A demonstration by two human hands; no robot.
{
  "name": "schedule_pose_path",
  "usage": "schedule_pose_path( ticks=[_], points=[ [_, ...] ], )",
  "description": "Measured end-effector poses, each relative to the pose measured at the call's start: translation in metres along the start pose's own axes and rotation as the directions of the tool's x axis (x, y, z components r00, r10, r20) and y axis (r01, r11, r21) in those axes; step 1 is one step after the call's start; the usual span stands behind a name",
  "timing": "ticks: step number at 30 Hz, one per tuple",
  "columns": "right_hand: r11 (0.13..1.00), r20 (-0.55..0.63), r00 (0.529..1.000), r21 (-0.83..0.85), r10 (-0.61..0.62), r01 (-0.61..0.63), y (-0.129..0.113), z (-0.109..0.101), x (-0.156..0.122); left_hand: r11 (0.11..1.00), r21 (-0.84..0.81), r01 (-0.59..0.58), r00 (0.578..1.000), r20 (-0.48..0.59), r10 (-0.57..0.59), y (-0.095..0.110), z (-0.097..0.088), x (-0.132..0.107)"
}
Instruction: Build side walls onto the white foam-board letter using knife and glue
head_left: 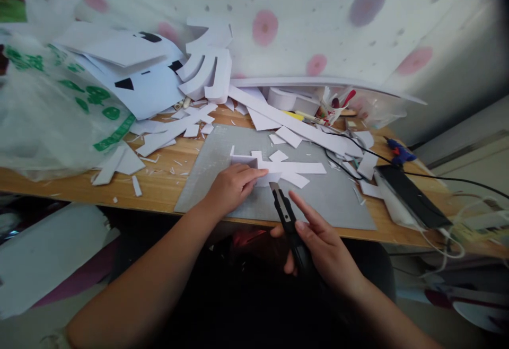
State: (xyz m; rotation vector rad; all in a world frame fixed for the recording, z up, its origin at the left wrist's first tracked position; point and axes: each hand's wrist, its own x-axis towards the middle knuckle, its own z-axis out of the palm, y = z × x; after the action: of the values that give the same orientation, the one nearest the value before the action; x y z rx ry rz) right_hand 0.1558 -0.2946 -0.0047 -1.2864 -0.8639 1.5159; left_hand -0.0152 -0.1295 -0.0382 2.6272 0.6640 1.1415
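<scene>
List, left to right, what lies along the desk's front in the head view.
From the left: plastic bag with green print → left hand on the white cutout → utility knife → right hand gripping the knife → black slab near the desk's right end.
</scene>
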Motion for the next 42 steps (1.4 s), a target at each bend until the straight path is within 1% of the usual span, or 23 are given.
schedule_pose_path(
  ticks=[2, 4, 5, 7, 9, 10, 12, 13, 14, 16, 18, 19, 20, 21, 22, 24, 26, 27, 30, 32, 34, 38, 42],
  points=[
    [0.997, 0.009, 0.999, 0.07, 0.034, -0.034, -0.001, -0.006, -0.005, 1.0, 0.002, -0.001, 1.0, -0.008, 0.001, 0.0, 0.001, 0.0],
    [0.992, 0.037, 0.999, 0.125, 0.032, -0.036, -0.002, -0.014, -0.011, 1.0, 0.002, -0.003, 1.0, -0.014, 0.003, -0.001, 0.001, -0.001],
    [0.989, 0.065, 0.998, 0.149, 0.007, -0.017, -0.003, -0.017, -0.013, 1.0, 0.002, 0.0, 1.0, -0.013, 0.0, -0.002, 0.002, -0.001],
    [0.982, 0.132, 0.987, 0.178, -0.087, 0.063, -0.002, -0.022, -0.016, 1.0, 0.002, 0.009, 1.0, -0.004, -0.009, -0.003, 0.002, -0.002],
    [0.975, 0.159, 0.968, 0.137, -0.196, 0.175, 0.001, -0.026, -0.017, 1.0, 0.008, 0.018, 1.0, 0.006, -0.018, -0.003, 0.003, -0.002],
    [0.968, 0.136, 0.96, 0.086, -0.244, 0.234, 0.002, -0.028, -0.016, 1.0, 0.01, 0.018, 1.0, 0.007, -0.019, -0.003, 0.003, -0.002],
    [0.942, 0.014, 0.946, -0.088, -0.324, 0.324, 0.003, -0.03, -0.013, 1.0, 0.011, 0.014, 1.0, 0.004, -0.014, -0.003, 0.003, -0.002],
    [0.912, -0.056, 0.928, -0.213, -0.369, 0.35, 0.001, -0.032, -0.011, 1.0, 0.009, 0.018, 1.0, 0.0, -0.018, -0.003, 0.003, -0.002],
    [0.863, -0.117, 0.897, -0.35, -0.427, 0.365, -0.001, -0.033, -0.009, 1.0, 0.004, 0.024, 1.0, -0.001, -0.024, -0.002, 0.002, -0.002],
    [0.712, -0.17, 0.804, -0.59, -0.569, 0.38, -0.009, -0.035, -0.004, 0.999, -0.006, 0.039, 0.999, 0.007, -0.039, -0.001, 0.002, -0.002],
    [0.579, -0.179, 0.705, -0.722, -0.686, 0.38, -0.016, -0.036, 0.002, 0.999, -0.009, 0.045, 0.999, 0.018, -0.044, 0.0, 0.001, -0.002],
    [0.552, -0.195, 0.667, -0.744, -0.719, 0.377, -0.019, -0.035, 0.005, 0.999, -0.008, 0.042, 0.999, 0.021, -0.042, 0.0, 0.0, -0.002],
    [0.548, -0.213, 0.643, -0.745, -0.735, 0.38, -0.021, -0.034, 0.009, 0.999, -0.005, 0.04, 0.999, 0.022, -0.039, 0.0, 0.0, -0.002],
    [0.56, -0.22, 0.645, -0.734, -0.732, 0.385, -0.022, -0.032, 0.012, 0.999, -0.004, 0.038, 0.999, 0.019, -0.038, 0.001, -0.001, -0.002],
    [0.58, -0.218, 0.664, -0.715, -0.715, 0.39, -0.022, -0.03, 0.016, 0.999, -0.004, 0.035, 0.999, 0.016, -0.035, 0.001, -0.001, -0.002],
    [0.62, -0.19, 0.719, -0.677, -0.668, 0.397, -0.022, -0.024, 0.023, 0.999, -0.01, 0.031, 0.999, 0.016, -0.031, 0.001, -0.002, -0.001],
    [0.615, -0.156, 0.743, -0.681, -0.651, 0.396, -0.022, -0.018, 0.03, 0.999, -0.018, 0.032, 0.999, 0.026, -0.032, 0.001, -0.002, -0.001],
    [0.59, -0.137, 0.738, -0.702, -0.661, 0.398, -0.021, -0.016, 0.034, 0.999, -0.021, 0.04, 0.999, 0.033, -0.039, 0.002, -0.003, -0.001],
    [0.466, -0.075, 0.702, -0.796, -0.709, 0.386, -0.019, -0.013, 0.043, 0.997, -0.029, 0.07, 0.997, 0.046, -0.069, 0.003, -0.003, -0.001],
    [0.404, -0.049, 0.701, -0.845, -0.712, 0.352, -0.016, -0.014, 0.048, 0.996, -0.036, 0.079, 0.996, 0.047, -0.077, 0.004, -0.004, -0.001],
    [0.378, -0.038, 0.709, -0.865, -0.705, 0.329, -0.012, -0.016, 0.052, 0.997, -0.041, 0.071, 0.997, 0.046, -0.069, 0.004, -0.004, -0.001],
    [0.351, -0.013, 0.713, -0.877, -0.701, 0.329, -0.006, -0.018, 0.057, 0.998, -0.04, 0.055, 0.998, 0.043, -0.053, 0.003, -0.003, -0.002],
    [0.331, 0.003, 0.715, -0.885, -0.7, 0.328, -0.005, -0.015, 0.06, 0.996, -0.045, 0.072, 0.996, 0.051, -0.069, 0.002, -0.003, -0.002]
  ],
)
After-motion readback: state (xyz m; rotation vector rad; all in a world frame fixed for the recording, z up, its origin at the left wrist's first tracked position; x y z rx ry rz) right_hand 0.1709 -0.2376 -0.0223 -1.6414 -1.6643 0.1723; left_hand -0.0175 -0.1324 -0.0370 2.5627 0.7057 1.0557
